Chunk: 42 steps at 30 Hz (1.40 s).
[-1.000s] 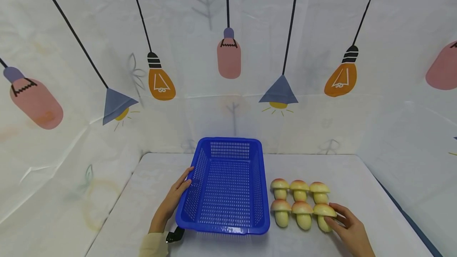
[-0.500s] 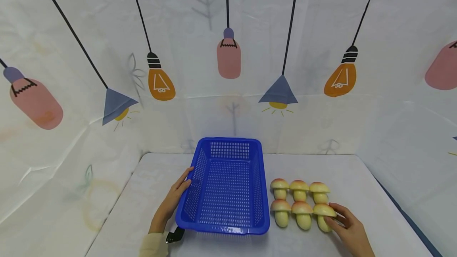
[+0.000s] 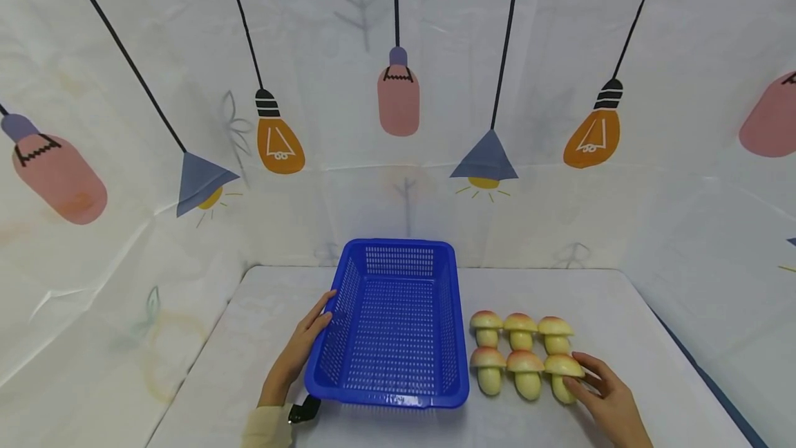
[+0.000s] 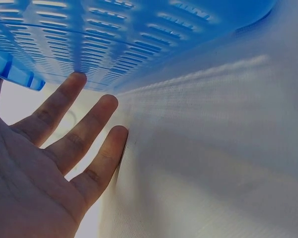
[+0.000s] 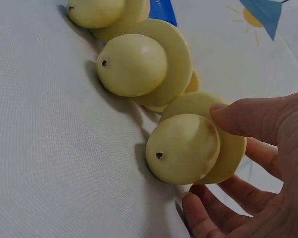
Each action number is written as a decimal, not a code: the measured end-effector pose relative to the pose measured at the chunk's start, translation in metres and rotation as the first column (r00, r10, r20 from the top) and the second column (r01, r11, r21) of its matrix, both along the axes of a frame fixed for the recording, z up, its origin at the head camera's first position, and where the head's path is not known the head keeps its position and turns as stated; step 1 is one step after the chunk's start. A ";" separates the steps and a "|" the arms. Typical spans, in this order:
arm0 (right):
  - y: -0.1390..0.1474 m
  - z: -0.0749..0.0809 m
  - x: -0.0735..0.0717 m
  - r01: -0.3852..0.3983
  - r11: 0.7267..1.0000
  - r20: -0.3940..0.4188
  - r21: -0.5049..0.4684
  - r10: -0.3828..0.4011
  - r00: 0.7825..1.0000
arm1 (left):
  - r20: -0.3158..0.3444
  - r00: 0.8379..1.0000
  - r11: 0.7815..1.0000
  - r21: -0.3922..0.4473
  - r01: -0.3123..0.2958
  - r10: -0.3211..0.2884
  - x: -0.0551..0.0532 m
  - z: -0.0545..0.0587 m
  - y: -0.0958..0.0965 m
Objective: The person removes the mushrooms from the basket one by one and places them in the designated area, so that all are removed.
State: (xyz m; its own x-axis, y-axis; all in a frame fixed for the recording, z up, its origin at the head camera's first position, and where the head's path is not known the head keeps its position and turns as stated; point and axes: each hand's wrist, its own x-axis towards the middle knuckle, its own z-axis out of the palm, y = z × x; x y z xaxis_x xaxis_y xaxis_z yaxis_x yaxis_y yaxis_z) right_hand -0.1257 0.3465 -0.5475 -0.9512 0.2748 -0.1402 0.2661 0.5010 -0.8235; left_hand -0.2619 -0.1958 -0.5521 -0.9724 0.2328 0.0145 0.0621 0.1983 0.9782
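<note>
A blue plastic basket [image 3: 398, 337] with slotted walls stands on the table, bare inside. My left hand [image 3: 298, 348] rests at its left rim, and in the left wrist view several straight fingers [image 4: 82, 134] spread beside and below the basket's slotted side. To the right of the basket lie toy mushrooms in two rows of three, with pale stems and reddish-yellow caps. My right hand [image 3: 606, 396] holds the front-right mushroom [image 3: 564, 368] by its cap. In the right wrist view the thumb [image 5: 238, 116] presses the cap of that mushroom and the other fingers reach round its far side.
A white cloth covers the table [image 3: 622, 310]. Behind it hangs a pale backdrop [image 3: 348, 192] printed with lamps and bulbs. Another mushroom [image 3: 527, 373] lies just left of the held one, and the back row [image 3: 521, 330] sits right behind.
</note>
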 end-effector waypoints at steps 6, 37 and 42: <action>0.002 0.004 0.002 -0.004 1.000 0.020 0.008 0.004 1.000 | -0.003 1.000 1.000 -0.002 0.003 -0.003 0.000 0.000 0.000; 0.005 0.050 -0.026 -0.091 0.947 -0.282 0.307 0.182 0.942 | -0.065 0.998 0.958 -0.285 -0.037 0.019 0.013 0.032 -0.050; 0.004 0.071 -0.040 -0.115 0.915 -0.356 0.387 0.264 0.896 | -0.177 0.984 0.882 -0.460 -0.107 0.027 0.013 0.049 -0.058</action>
State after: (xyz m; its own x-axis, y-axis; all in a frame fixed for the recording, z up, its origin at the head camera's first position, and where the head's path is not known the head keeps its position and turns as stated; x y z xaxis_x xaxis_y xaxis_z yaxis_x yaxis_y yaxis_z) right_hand -0.1657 0.3508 -0.4770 -0.9444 0.0432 0.3261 -0.1717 0.7807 -0.6009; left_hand -0.2484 -0.2540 -0.5032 -0.9795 0.1856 0.0781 0.1806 0.6375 0.7490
